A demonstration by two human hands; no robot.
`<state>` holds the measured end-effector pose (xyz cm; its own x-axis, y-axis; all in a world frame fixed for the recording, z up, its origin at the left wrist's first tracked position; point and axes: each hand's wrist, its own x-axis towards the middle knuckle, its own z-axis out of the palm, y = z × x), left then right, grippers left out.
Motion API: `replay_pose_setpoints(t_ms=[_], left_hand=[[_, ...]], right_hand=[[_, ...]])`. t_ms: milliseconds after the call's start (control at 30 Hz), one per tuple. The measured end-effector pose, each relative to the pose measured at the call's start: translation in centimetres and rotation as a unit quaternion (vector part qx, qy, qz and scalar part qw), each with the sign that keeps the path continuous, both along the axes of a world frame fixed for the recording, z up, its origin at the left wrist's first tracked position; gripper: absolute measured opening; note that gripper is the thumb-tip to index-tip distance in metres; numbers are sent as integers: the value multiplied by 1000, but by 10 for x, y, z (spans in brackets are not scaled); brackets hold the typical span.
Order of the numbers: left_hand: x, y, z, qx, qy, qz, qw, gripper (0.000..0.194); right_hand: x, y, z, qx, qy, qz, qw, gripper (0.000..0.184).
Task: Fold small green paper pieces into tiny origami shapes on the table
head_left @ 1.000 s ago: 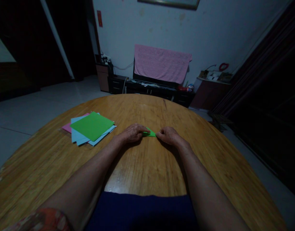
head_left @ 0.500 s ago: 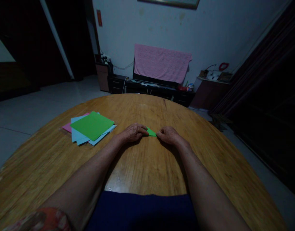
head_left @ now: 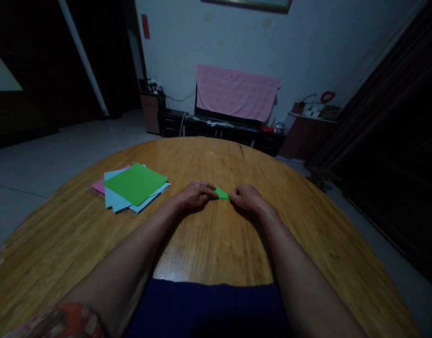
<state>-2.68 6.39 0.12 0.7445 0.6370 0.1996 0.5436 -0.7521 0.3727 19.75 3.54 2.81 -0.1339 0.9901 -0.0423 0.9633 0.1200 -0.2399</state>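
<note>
A small folded piece of green paper [head_left: 222,193] lies on the round wooden table [head_left: 216,244], mostly hidden between my hands. My left hand [head_left: 196,194] rests palm down on its left part, fingers pressed together over it. My right hand [head_left: 246,197] is curled, its fingertips pinching the paper's right tip against the table. Only a small green triangle shows between the two hands.
A loose stack of paper sheets [head_left: 133,185], green on top with light blue and pink below, lies on the table to the left. Beyond the table are a tiled floor, a low cabinet and a screen under a pink cloth [head_left: 237,96].
Almost nothing: both hands stay on the folded green paper, with only slight finger shifts along it.
</note>
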Motion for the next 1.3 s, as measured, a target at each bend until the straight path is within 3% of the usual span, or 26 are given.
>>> replay_pose_setpoints(t_ms=[800,1300], left_hand=[[1,2,-7,32,23,13,999,40],[2,-4,-5,33,15,18,999,38]], right_hand=[[-3,-1,1,-3,-24,3,1000,28],[3,1,-6,15,40,-19,999,24]])
